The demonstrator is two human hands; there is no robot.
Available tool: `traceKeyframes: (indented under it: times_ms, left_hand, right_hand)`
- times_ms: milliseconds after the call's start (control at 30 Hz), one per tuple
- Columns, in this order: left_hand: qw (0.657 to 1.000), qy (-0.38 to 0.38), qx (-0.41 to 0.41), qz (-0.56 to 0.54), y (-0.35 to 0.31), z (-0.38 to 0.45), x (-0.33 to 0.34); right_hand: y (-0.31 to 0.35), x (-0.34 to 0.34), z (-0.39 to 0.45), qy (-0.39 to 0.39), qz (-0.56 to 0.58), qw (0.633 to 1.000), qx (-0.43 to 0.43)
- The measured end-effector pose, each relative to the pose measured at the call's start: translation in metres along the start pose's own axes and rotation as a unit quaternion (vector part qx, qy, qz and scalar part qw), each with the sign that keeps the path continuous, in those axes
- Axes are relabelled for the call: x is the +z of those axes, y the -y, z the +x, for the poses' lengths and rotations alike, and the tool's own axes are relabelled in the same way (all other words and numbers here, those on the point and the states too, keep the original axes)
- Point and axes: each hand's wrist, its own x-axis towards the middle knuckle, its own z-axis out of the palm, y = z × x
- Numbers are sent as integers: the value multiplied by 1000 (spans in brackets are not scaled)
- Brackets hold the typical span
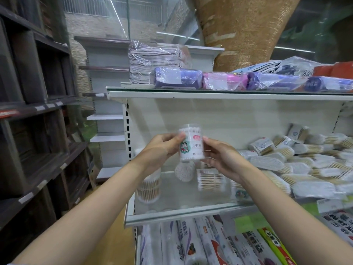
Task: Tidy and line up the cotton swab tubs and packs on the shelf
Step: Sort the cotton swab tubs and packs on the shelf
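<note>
A clear round cotton swab tub [191, 145] with a white label is held upright in front of the shelf's back wall. My left hand [162, 150] grips its left side and my right hand [221, 156] grips its right side. Below them, on the glass shelf [183, 205], stand a tub of wooden-stick swabs [149, 188], a tub lying on its side [184, 171] and a flat swab pack [210, 179]. Another tub [238, 191] is partly hidden behind my right forearm. To the right lies a jumbled heap of swab packs [305, 165].
The shelf above [210, 94] carries purple and pink wrapped packs and a stack of folded cloths. Rolled plastic-wrapped goods fill the shelf below. Dark wooden racks stand at the left across the aisle. A metal front rail [177, 215] edges the glass shelf.
</note>
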Motion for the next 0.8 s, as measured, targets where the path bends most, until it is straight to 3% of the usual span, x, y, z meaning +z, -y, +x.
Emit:
traceKeyframes:
  times_ms: [200,400,500,600,667,800]
  left_hand:
    - [999,32,20,0,-3,-1,4]
    - [998,25,3,50,-3,3,16]
    - [990,-74,0,117,-2,8,25]
    - [970,-197,3,145,2,15,43]
    - [970,-206,-20,128,4,19,56]
    - [974,-193,-44,108,3,25,66]
  right_hand:
    - [8,-12,-1,87,24,996,-22]
    - [12,-29,1,121,38,992,-6]
    - [15,-36,4,74,8,997,6]
    - [13,-38,13,-18,-147,989,-14]
    - [12,-38,16,-38,-227,971,-62]
    - [20,-50,18,22,-237,967,-87]
